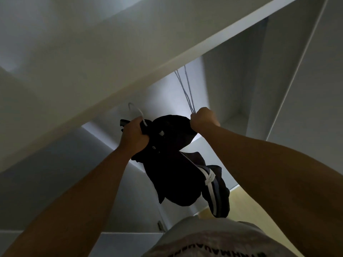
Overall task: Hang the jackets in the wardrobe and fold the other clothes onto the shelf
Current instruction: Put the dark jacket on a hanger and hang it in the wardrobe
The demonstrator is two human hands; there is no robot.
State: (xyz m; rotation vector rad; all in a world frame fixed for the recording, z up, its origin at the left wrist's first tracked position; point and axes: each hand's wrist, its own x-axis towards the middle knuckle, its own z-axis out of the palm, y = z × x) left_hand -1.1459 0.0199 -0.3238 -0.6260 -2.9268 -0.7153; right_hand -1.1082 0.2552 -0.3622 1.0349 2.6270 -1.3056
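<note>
Head view, tilted up into the wardrobe [232,80]: both bare arms reach up and forward, nearly straight, the forearms running from the bottom corners toward the middle of the frame. The left hand [134,135] is a closed fist with its back toward the camera. Its fingers curl round the bunched collar of a dark jacket [172,164] together with the neck of a white hanger [136,110]. The hanger's hook sticks up above the knuckles, just below the edge of a pale panel [148,62] that crosses the frame on a slant, and is not seen touching anything.

The right hand [204,119] sits higher in the frame and to the right. It is also clenched, gripping the lower ends of two or three thin grey wires [187,89] that run up behind the panel's edge. The jacket's upper edge meets this fist; whether cloth is also caught in it cannot be told.

The jacket hangs in the air between and below the hands, crumpled, with a pale-striped part and a small white tag at its lower right end. It is in front of the wardrobe's open compartment, above a strip of yellowish floor [246,201]. A grey shirt [213,238] with dark lettering fills the bottom edge.
</note>
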